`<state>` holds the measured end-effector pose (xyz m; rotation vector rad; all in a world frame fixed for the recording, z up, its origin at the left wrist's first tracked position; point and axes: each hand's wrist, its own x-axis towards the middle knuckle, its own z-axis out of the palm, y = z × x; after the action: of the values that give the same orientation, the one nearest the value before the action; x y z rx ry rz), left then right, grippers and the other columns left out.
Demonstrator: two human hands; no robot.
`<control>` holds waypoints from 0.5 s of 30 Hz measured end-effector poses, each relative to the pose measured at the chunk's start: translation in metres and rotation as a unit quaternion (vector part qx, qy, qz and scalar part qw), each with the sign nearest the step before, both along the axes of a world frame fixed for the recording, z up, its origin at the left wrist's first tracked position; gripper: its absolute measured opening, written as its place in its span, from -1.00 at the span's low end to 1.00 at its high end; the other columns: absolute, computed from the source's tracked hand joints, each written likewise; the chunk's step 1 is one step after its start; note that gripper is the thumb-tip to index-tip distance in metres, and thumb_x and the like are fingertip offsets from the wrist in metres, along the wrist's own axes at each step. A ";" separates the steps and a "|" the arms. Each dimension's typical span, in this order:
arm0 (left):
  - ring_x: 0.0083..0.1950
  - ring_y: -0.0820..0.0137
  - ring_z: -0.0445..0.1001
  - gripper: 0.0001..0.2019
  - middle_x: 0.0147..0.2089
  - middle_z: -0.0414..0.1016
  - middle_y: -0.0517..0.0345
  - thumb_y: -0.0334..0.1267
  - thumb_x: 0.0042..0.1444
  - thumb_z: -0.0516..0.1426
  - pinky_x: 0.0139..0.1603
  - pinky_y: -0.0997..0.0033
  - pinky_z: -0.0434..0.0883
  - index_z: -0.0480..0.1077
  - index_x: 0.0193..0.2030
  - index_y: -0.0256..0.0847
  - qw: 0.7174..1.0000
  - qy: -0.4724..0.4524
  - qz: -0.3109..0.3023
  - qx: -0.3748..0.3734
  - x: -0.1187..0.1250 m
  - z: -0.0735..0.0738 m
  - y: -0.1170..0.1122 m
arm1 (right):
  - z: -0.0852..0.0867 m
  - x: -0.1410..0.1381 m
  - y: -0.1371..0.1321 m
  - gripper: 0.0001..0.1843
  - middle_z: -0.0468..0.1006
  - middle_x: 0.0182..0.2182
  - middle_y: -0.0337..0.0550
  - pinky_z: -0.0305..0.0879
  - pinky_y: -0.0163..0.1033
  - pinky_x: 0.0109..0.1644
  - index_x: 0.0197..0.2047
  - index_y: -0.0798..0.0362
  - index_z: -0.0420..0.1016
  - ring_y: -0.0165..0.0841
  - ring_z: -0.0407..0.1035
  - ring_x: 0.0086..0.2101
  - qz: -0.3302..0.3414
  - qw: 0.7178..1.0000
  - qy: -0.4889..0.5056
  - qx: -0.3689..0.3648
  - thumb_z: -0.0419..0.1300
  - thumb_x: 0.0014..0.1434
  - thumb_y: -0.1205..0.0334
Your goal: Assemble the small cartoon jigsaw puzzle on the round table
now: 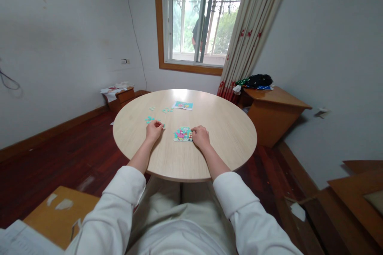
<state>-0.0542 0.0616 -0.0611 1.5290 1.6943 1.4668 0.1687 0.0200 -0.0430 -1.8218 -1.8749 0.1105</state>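
A partly assembled jigsaw puzzle (183, 134) with pink, yellow and turquoise figures lies flat on the round table (227, 127). My right hand (201, 136) is at its right edge, fingers curled and closed on that side, covering part of it. To the left of the puzzle, my left hand (154, 130) is closed in a pinch around a small jigsaw piece (163, 127), mostly hidden by the fingers. Just beyond that hand lies a cluster of loose turquoise pieces (149, 119). Farther back are more loose pieces (168, 110) and a printed picture sheet (183, 105).
A wooden desk (266, 115) with dark clothing (259, 81) on it stands to the right of the table. Papers lie on a low cabinet (125, 95) at the back left. A wooden surface (60, 215) is at the lower left. Beyond the window, a person (197, 34) is partly visible.
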 end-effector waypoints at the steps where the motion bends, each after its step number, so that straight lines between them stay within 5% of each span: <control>1: -0.42 0.36 0.48 -0.85 -0.49 0.46 0.12 -0.23 -0.13 0.13 -0.28 0.33 0.41 0.36 -0.43 -0.27 0.998 -0.054 -0.010 0.006 0.000 0.000 0.001 | 0.000 0.000 0.000 -0.66 0.48 -0.15 -0.11 0.12 -0.26 -0.06 -0.19 0.00 0.55 -0.31 0.28 -0.10 0.000 1.000 0.001 0.000 -0.02 0.12 0.34; 5: -0.41 0.33 0.51 -0.71 -0.50 0.45 0.10 -0.20 -0.16 0.19 -0.32 0.28 0.46 0.39 -0.28 -0.34 0.981 -0.191 -0.042 0.012 0.003 0.001 0.000 | 0.001 0.000 0.000 -0.66 0.47 -0.15 -0.11 0.11 -0.27 -0.05 -0.18 -0.01 0.55 -0.33 0.28 -0.10 -0.002 1.000 0.004 -0.004 -0.02 0.12 0.34; 15: -0.32 0.32 0.53 -0.83 -0.37 0.49 0.03 -0.36 -0.15 0.20 -0.18 0.25 0.45 0.41 -0.35 -0.38 0.956 -0.289 -0.046 0.003 0.006 0.008 -0.005 | -0.003 0.001 0.003 -0.67 0.48 -0.17 -0.11 0.12 -0.27 -0.06 -0.20 -0.01 0.56 -0.33 0.28 -0.10 0.001 1.000 0.009 0.003 -0.02 0.12 0.33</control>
<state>-0.0478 0.0563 -0.0529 1.0183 1.2505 1.6592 0.1697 0.0227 -0.0458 -1.8097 -1.8618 0.1206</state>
